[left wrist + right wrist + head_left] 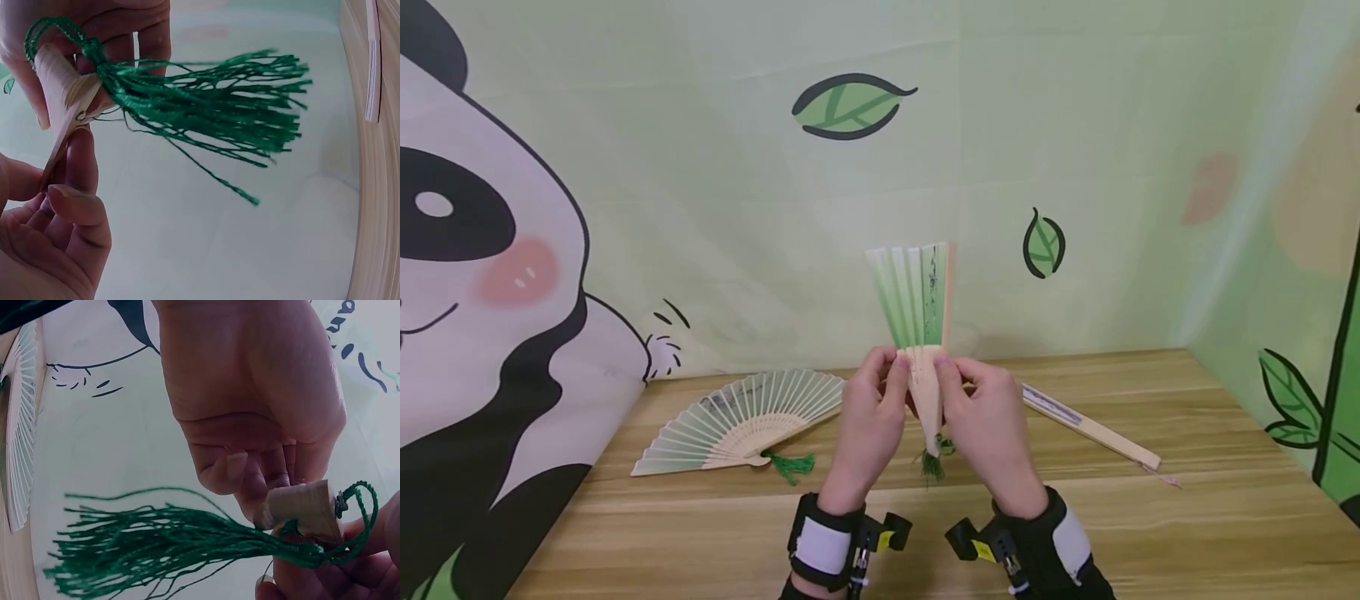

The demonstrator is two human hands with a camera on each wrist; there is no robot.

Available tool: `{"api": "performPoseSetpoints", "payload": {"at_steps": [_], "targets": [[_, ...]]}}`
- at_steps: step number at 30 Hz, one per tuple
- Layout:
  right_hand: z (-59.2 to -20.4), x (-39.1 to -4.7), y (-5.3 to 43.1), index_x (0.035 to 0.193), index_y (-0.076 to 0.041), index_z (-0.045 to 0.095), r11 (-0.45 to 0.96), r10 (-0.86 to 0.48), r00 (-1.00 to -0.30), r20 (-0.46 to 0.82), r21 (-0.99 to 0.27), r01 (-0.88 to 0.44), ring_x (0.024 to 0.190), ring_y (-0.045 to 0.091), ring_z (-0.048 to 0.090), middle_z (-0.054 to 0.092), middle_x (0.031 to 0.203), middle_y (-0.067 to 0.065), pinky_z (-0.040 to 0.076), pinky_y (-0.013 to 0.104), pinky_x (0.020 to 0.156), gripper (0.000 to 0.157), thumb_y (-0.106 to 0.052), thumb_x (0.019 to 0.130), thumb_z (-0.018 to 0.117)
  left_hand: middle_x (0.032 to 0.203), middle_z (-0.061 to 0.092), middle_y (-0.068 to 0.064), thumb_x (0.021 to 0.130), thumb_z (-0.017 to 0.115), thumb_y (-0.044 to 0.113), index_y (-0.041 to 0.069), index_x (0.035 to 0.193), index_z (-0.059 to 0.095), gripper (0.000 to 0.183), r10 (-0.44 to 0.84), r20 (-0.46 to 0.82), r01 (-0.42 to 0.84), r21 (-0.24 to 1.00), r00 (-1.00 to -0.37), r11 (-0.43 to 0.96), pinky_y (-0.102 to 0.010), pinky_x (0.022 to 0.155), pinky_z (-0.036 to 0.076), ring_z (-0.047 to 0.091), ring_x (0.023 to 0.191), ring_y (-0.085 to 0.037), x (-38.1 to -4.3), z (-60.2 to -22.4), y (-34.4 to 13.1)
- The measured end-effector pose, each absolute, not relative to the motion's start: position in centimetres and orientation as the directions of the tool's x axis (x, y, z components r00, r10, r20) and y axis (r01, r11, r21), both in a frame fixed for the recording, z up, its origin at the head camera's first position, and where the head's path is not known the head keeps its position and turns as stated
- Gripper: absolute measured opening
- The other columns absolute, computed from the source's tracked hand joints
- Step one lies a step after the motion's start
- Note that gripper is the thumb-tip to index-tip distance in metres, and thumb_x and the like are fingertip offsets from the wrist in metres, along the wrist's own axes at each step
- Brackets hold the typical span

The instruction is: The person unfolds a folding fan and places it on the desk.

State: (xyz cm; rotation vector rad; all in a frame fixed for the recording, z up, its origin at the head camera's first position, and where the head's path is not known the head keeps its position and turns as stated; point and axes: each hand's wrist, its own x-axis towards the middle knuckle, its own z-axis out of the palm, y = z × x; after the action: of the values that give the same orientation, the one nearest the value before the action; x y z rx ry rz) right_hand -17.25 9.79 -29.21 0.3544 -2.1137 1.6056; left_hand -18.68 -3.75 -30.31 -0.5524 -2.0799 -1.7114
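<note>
The left hand (868, 425) and right hand (992, 425) reach up from the lower edge, thumbs (896, 382) on the near face, pinching opposite sides of a partly spread green fan (910, 300) upright mid-frame. Its tassel (932, 467) hangs between them. On the bench (700, 533), an open fan (760, 417) lies lower left, partly behind the left hand; a folded fan (1093, 429) lies lower right.

I am holding one folding fan (922, 337) upright above the wooden table (1165, 542). It is standing only partly open: the pleated leaf (904, 292) is going from green below to nearly white above, and one panel (933, 321) is showing small dark marks (933, 271). Pale wooden ribs (924, 383) are narrowing downward, and a green tassel (932, 467) is hanging beneath.
</note>
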Motion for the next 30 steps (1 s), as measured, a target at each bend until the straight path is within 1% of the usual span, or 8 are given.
{"api": "performPoseSetpoints", "payload": {"at_steps": [7,13,18,23,24,26,27,30], "targets": [[-29.16,-17.19,9.73,0.096,-0.004,0.072,0.295,0.105,-0.847,0.52,-0.83,-0.473,0.056,0.018,0.059,0.062,0.07,0.0,0.049,0.031,0.046,0.028,-0.024,0.104,0.054,0.087,0.06,-0.005,0.107,0.044,0.022,0.002,0.111,0.058,0.024,0.044,0.522,0.521,0.838,-0.852,0.163,-0.027,0.052,0.045,0.057,0.067,-0.02,-18.59,-30.26,-3.91],[-29.12,-17.17,9.99,0.096,-0.004,0.072,0.295,0.113,-0.848,0.517,-0.833,-0.469,0.055,0.017,0.055,0.061,0.07,0.001,0.046,0.028,0.045,0.028,-0.024,0.104,0.054,0.085,0.057,-0.009,0.107,0.045,0.021,0.001,0.109,0.055,0.023,0.047,0.491,0.493,0.864,-0.87,0.103,-0.027,0.045,0.042,0.058,0.064,-0.029,-18.62,-30.33,-4.03],[-28.98,-17.18,10.2,0.1,-0.003,0.07,0.27,0.131,-0.853,0.506,-0.846,-0.46,0.048,0.018,0.047,0.057,0.065,0.002,0.037,0.025,0.04,0.028,-0.025,0.104,0.053,0.085,0.057,-0.011,0.107,0.045,0.022,0.003,0.107,0.055,0.022,0.045,0.476,0.478,0.876,-0.878,0.063,-0.027,0.045,0.043,0.059,0.065,-0.028,-18.79,-30.45,-4.18],[-28.83,-17.1,10.36,0.105,-0.004,0.068,0.214,0.161,-0.861,0.483,-0.868,-0.448,0.045,0.018,0.042,0.057,0.065,0.003,0.029,0.024,0.038,0.027,-0.027,0.104,0.053,0.079,0.056,-0.012,0.108,0.044,0.027,0.006,0.106,0.055,0.024,0.046,0.478,0.479,0.876,-0.877,0.045,-0.026,0.045,0.041,0.055,0.059,-0.027,-18.94,-30.57,-4.37],[-28.82,-17.11,10.38,0.106,-0.004,0.068,0.201,0.166,-0.863,0.476,-0.873,-0.443,0.046,0.019,0.044,0.059,0.067,0.004,0.03,0.023,0.038,0.027,-0.026,0.104,0.053,0.076,0.055,-0.012,0.108,0.044,0.027,0.005,0.105,0.055,0.025,0.051,0.478,0.48,0.877,-0.877,0.038,-0.027,0.045,0.041,0.053,0.056,-0.027,-18.95,-30.58,-4.41],[-28.76,-17.13,10.4,0.106,-0.002,0.067,0.173,0.173,-0.87,0.461,-0.884,-0.434,0.053,0.019,0.051,0.063,0.075,0.005,0.039,0.023,0.042,0.027,-0.025,0.104,0.053,0.072,0.053,-0.013,0.108,0.043,0.028,0.005,0.103,0.054,0.025,0.065,0.471,0.473,0.881,-0.88,0.017,-0.028,0.045,0.042,0.05,0.052,-0.027,-18.97,-30.58,-4.47],[-28.73,-17.17,10.43,0.105,-0.002,0.067,0.162,0.178,-0.872,0.456,-0.888,-0.431,0.055,0.019,0.052,0.062,0.076,0.006,0.041,0.024,0.044,0.027,-0.025,0.104,0.053,0.07,0.052,-0.014,0.108,0.043,0.028,0.005,0.102,0.053,0.026,0.072,0.464,0.465,0.885,-0.883,0.005,-0.028,0.045,0.043,0.05,0.051,-0.027,-18.98,-30.56,-4.48],[-28.8,-17.34,10.52,0.099,-0.002,0.066,0.137,0.2,-0.875,0.442,-0.896,-0.421,0.058,0.017,0.049,0.054,0.075,0.008,0.04,0.023,0.046,0.026,-0.025,0.104,0.053,0.07,0.054,-0.016,0.108,0.043,0.031,0.005,0.101,0.05,0.028,0.094,0.431,0.428,0.903,-0.898,-0.046,-0.029,0.046,0.045,0.051,0.05,-0.027,-18.91,-30.46,-4.51]]}}
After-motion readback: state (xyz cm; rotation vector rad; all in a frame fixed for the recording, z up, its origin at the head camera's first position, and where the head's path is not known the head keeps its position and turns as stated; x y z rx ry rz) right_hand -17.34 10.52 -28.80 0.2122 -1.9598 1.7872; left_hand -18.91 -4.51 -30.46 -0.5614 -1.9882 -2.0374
